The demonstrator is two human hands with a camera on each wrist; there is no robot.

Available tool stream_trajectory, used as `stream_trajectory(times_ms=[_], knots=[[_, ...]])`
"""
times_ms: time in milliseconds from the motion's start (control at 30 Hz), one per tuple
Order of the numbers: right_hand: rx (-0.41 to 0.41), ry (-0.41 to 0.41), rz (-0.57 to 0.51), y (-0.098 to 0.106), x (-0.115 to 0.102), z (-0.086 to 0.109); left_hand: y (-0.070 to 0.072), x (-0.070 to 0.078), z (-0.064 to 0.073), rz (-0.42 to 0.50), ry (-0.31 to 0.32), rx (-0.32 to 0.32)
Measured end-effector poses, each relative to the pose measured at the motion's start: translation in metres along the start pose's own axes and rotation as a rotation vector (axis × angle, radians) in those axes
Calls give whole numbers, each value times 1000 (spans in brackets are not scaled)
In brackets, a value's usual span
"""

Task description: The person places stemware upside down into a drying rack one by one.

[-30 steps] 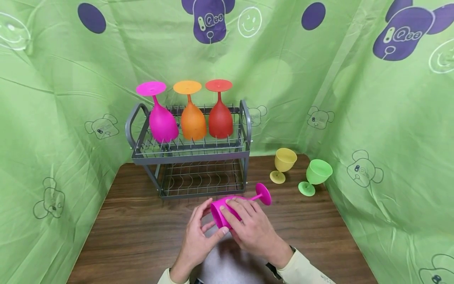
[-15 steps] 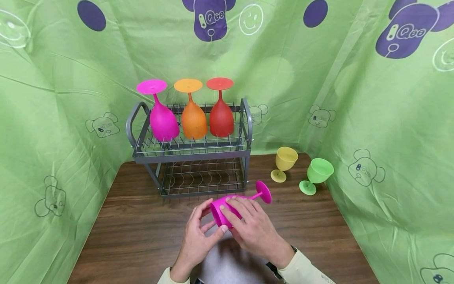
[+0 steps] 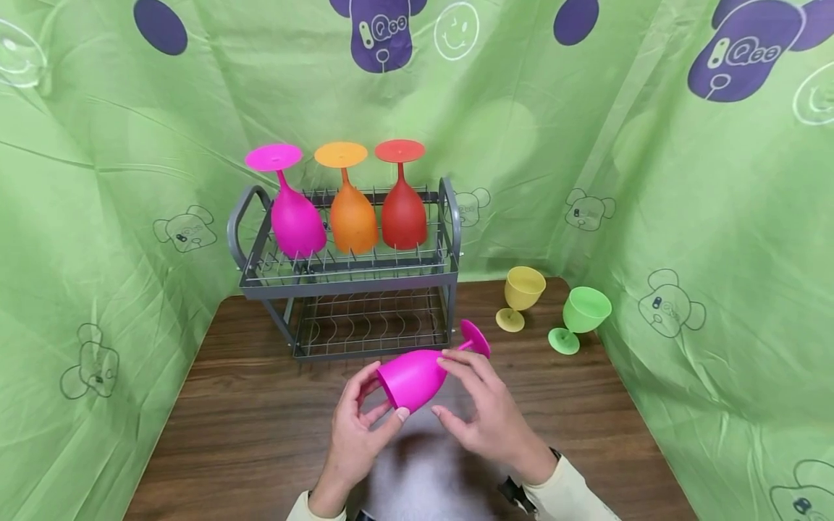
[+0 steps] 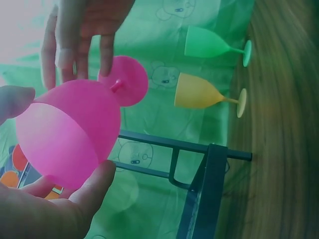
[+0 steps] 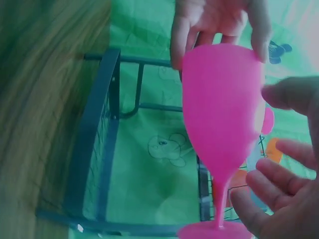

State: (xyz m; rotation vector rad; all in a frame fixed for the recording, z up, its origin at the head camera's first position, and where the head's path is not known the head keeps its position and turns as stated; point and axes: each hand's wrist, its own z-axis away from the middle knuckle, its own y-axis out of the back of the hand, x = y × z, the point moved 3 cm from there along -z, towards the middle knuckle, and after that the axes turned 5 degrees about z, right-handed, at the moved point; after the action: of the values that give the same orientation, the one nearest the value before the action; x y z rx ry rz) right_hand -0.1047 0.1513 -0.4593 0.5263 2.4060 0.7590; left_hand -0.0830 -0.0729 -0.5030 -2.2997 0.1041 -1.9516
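Pinching the pink goblet (image 3: 412, 376) rim, left grip (image 3: 355, 434); right grip (image 3: 491, 416) loosened, rack (image 3: 345, 278) just beyond.

Green cartoon-print cloth (image 3: 586, 145) hung as walls on the left, far and right sides. Dark wood table (image 3: 247, 434) below. Light was even and soft.
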Motion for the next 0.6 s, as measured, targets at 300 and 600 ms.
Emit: stream_trajectory(times_ms=[300, 600], knots=[[88, -418, -452, -5, 5, 14, -1, 0, 0, 81, 0, 19], [81, -669, -804, -19, 9, 23, -5, 2, 1, 204, -49, 1]])
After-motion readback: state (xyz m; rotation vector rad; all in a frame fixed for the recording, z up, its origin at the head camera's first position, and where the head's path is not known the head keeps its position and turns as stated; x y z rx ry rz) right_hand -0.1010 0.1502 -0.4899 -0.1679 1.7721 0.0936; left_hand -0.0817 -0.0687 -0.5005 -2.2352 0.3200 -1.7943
